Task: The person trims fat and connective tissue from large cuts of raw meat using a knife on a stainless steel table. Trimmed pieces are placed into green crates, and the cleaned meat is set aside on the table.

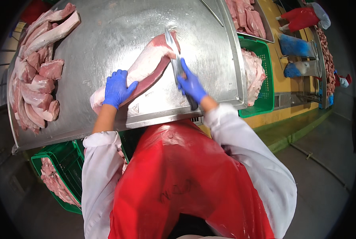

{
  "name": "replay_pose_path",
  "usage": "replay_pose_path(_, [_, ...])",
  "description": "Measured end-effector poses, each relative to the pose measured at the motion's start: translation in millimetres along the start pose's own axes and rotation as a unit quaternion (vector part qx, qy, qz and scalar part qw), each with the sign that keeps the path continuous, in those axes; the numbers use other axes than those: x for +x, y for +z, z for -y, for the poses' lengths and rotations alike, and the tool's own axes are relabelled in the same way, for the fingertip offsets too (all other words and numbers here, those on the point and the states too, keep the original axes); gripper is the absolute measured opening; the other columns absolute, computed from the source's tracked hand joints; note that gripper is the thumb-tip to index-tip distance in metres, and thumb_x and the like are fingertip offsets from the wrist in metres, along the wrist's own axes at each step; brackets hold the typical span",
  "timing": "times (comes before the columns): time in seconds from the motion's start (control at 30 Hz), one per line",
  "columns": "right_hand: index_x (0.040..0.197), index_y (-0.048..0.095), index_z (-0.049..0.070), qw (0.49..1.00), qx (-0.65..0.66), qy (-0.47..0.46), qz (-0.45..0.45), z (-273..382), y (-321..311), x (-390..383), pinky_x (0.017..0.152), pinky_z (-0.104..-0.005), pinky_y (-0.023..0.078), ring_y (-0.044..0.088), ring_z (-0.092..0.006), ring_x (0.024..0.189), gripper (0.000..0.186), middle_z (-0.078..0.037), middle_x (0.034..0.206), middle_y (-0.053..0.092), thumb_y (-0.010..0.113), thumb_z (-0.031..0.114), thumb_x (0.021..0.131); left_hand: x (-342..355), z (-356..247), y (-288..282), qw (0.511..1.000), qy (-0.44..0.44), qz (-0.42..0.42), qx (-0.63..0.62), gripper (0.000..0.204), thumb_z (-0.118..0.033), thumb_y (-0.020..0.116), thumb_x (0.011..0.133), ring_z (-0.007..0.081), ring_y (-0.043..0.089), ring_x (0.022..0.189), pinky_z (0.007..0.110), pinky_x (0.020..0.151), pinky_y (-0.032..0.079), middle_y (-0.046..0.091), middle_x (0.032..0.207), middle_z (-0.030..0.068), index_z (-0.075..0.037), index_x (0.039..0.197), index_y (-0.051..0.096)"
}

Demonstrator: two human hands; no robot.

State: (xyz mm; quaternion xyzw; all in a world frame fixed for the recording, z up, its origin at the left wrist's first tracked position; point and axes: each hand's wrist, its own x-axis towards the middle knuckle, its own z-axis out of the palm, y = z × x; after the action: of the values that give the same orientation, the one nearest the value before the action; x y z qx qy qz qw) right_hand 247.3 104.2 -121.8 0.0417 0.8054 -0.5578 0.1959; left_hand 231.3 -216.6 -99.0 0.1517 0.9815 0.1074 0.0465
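Observation:
A long strip of pork loin (148, 63), pale fat on top and red lean along its edge, lies slantwise on the steel table (118, 24). My left hand (119, 87), in a blue glove, lies flat on the loin's near end, fingers stretched and thumb out to the side. In a matching glove, my right hand (192, 83) is closed around a knife (172, 43) with a dark handle. The blade points away from me and crosses the far right end of the loin. Whether its edge is in the meat I cannot tell.
Several cut pork pieces (38, 85) are heaped along the table's left side. Green crates (268, 79) with meat stand right of the table and below its near left edge. A tray of meat (247, 18) sits at the upper right. Beyond are people in red and white (301, 19).

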Motion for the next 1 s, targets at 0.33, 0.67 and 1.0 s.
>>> replay_pose_path(0.33, [0.159, 0.017, 0.015, 0.988, 0.05, -0.121, 0.086, -30, -9, -77, 0.063, -0.0321, 0.052, 0.059, -0.0144, 0.061, 0.076, -0.004, 0.078, 0.062, 0.057, 0.012, 0.095, 3, 1, 2, 0.999, -0.033, -0.027, -0.027, 0.056, -0.043, 0.073, 0.075, 0.0407, 0.058, 0.097, 0.048, 0.085, 0.047, 0.06, 0.101, 0.021, 0.0, 0.108, 0.059])
replay_pose_path(0.67, [0.16, 0.012, 0.023, 0.967, 0.231, -0.085, -0.068, -18, -114, -13, 0.045, -0.0226, 0.045, 0.053, -0.0081, 0.055, 0.08, -0.004, 0.076, 0.057, 0.057, 0.004, 0.096, 144, -146, 6, 0.995, -0.01, -0.07, -0.068, 0.034, -0.034, 0.074, 0.075, 0.0357, 0.065, 0.086, 0.046, 0.082, 0.051, 0.067, 0.087, 0.0188, -0.002, 0.083, 0.067])
replay_pose_path(1.0, [0.16, 0.013, 0.03, 0.972, 0.194, -0.038, -0.129, 6, -46, 78, 0.046, -0.029, 0.051, 0.059, -0.0113, 0.058, 0.084, -0.005, 0.078, 0.058, 0.059, 0.005, 0.094, 147, -152, -9, 0.996, -0.066, -0.056, -0.027, 0.03, -0.03, 0.07, 0.078, 0.0389, 0.069, 0.084, 0.046, 0.078, 0.053, 0.069, 0.086, 0.0252, -0.001, 0.08, 0.068])
